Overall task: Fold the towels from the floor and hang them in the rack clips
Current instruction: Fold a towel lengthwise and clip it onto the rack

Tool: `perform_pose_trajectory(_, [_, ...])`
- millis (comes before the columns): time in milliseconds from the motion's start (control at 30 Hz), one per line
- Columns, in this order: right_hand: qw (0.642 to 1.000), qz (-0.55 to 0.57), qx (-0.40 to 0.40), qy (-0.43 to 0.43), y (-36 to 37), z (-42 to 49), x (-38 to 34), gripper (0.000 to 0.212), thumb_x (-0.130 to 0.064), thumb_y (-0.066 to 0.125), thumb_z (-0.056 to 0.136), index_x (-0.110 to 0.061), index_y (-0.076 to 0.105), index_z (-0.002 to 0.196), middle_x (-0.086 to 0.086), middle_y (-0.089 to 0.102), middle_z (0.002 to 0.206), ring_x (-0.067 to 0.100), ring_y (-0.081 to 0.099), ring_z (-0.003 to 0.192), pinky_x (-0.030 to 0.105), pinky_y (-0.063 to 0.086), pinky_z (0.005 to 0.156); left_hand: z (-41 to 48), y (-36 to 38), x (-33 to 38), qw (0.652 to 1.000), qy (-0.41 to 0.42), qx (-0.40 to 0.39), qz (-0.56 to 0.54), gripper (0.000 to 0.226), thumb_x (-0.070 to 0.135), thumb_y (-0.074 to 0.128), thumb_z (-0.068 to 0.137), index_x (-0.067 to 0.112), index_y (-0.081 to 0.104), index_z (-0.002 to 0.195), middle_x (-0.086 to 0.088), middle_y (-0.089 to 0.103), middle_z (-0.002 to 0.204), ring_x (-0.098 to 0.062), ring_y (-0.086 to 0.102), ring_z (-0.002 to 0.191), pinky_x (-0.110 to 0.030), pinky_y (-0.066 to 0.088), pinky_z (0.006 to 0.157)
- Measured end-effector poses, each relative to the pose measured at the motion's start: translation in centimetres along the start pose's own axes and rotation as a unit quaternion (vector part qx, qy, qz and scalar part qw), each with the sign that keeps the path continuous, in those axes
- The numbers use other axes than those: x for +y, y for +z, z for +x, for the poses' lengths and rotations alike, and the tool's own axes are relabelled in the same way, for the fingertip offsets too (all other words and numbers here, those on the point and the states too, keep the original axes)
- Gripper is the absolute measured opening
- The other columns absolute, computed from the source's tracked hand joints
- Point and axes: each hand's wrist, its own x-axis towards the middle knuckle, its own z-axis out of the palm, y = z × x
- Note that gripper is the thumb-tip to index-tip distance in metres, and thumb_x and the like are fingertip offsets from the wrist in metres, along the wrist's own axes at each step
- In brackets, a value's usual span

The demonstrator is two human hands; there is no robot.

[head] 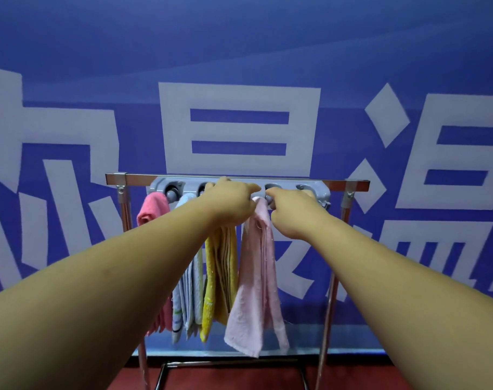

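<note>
A grey clip strip (pixel 321 190) with round clips is fixed to the top bar of a metal rack (pixel 338 182). From it hang a coral pink towel (pixel 152 206), a white-blue striped towel (pixel 187 291) and a yellow towel (pixel 221 271). A pale pink towel (pixel 258 291) hangs folded at the fourth clip. My left hand (pixel 231 204) and my right hand (pixel 291 213) both pinch its top end at the strip. The clip behind my fingers is hidden.
A blue wall with large white characters (pixel 239 122) stands right behind the rack. The rack's chrome legs (pixel 328 305) and base bar (pixel 231 363) rest on a dark red floor (pixel 211 378). One clip at the strip's right end holds nothing.
</note>
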Motion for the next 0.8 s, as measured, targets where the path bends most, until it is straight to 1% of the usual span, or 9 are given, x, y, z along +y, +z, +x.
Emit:
perform_pose_trajectory(100, [1.000,-0.012,-0.015,0.021,-1.5,-1.9,0.3,0.037,-0.013,0.047,0.101,-0.023,0.054,0.135,-0.007,0.050,0.083,0.028,0.056,0.104,0.039,0.040,0.091,-1.4,-0.2,-0.2,1.000,-0.006,0.012,-0.014,0.041,0.042,0.042,0.109,0.029,0.053,0.146,-0.006,0.062,0.149,-0.034,0.046,0.143,-0.055,0.041,0.113])
perform_pose_trajectory(167, [0.998,-0.030,-0.029,0.038,-2.8,-3.4,0.6,0.036,-0.013,0.048,0.098,-0.023,0.055,0.132,-0.005,0.058,0.092,0.028,0.057,0.111,0.042,0.040,0.101,-2.5,-0.9,0.0,1.000,-0.008,0.001,-0.022,0.040,0.049,0.043,0.107,0.024,0.054,0.137,-0.007,0.065,0.140,-0.036,0.048,0.140,-0.055,0.044,0.108])
perform_pose_trajectory(267, [0.996,-0.046,-0.039,0.066,-5.0,-6.3,1.0,0.040,-0.015,0.049,0.096,-0.024,0.056,0.135,0.000,0.066,0.112,0.027,0.057,0.106,0.045,0.038,0.102,-5.0,-2.7,1.4,0.999,-0.013,-0.014,-0.030,0.065,0.059,0.042,0.106,0.022,0.038,0.160,-0.008,0.054,0.157,-0.041,0.033,0.153,-0.059,0.038,0.117])
perform_pose_trajectory(367, [0.994,-0.047,-0.037,0.088,-7.7,-9.9,1.1,0.034,-0.014,0.048,0.095,-0.022,0.058,0.127,-0.001,0.061,0.092,0.023,0.057,0.088,0.046,0.039,0.100,-8.0,-4.8,3.2,0.999,-0.011,-0.021,-0.033,0.078,0.063,0.041,0.107,0.022,0.019,0.169,-0.006,0.035,0.172,-0.039,0.017,0.162,-0.059,0.027,0.126])
perform_pose_trajectory(500, [0.991,-0.060,-0.025,0.121,-11.1,-15.0,0.7,0.039,-0.017,0.051,0.097,-0.024,0.058,0.134,0.003,0.072,0.110,0.025,0.065,0.104,0.044,0.037,0.089,-12.3,-7.2,5.1,1.000,0.004,-0.010,-0.020,0.079,0.064,0.041,0.107,0.020,0.019,0.169,-0.008,0.031,0.173,-0.039,0.021,0.160,-0.060,0.027,0.126])
perform_pose_trajectory(533, [0.990,-0.058,-0.020,0.125,-11.8,-16.1,0.5,0.040,-0.018,0.051,0.098,-0.025,0.058,0.136,0.002,0.072,0.107,0.026,0.065,0.104,0.043,0.035,0.087,-13.4,-7.7,5.6,1.000,0.007,-0.009,-0.019,0.079,0.063,0.041,0.107,0.020,0.019,0.169,-0.009,0.031,0.173,-0.039,0.022,0.160,-0.060,0.027,0.127])
perform_pose_trajectory(600, [0.990,-0.049,-0.008,0.133,-13.0,-18.1,0.1,0.038,-0.018,0.053,0.098,-0.026,0.058,0.135,0.001,0.069,0.096,0.025,0.063,0.097,0.043,0.034,0.091,-15.2,-8.6,6.4,1.000,0.012,-0.008,-0.024,0.078,0.062,0.042,0.107,0.018,0.022,0.168,-0.011,0.034,0.171,-0.039,0.026,0.158,-0.058,0.028,0.126])
perform_pose_trajectory(700, [0.990,-0.041,0.001,0.135,-14.4,-22.0,-0.9,0.029,-0.019,0.054,0.098,-0.025,0.059,0.126,0.001,0.068,0.099,0.024,0.063,0.096,0.048,0.037,0.105,-18.4,-9.6,7.5,0.999,0.023,0.002,-0.034,0.080,0.063,0.043,0.107,0.018,0.021,0.169,-0.012,0.034,0.171,-0.038,0.028,0.158,-0.057,0.029,0.126])
perform_pose_trajectory(800, [0.989,-0.044,0.008,0.139,-15.0,-25.5,-1.6,0.028,-0.022,0.056,0.097,-0.025,0.059,0.125,-0.001,0.066,0.098,0.022,0.062,0.097,0.049,0.039,0.107,-21.0,-9.8,8.7,0.999,0.035,0.013,-0.035,0.082,0.064,0.043,0.106,0.018,0.018,0.170,-0.012,0.030,0.173,-0.038,0.025,0.160,-0.057,0.026,0.128])
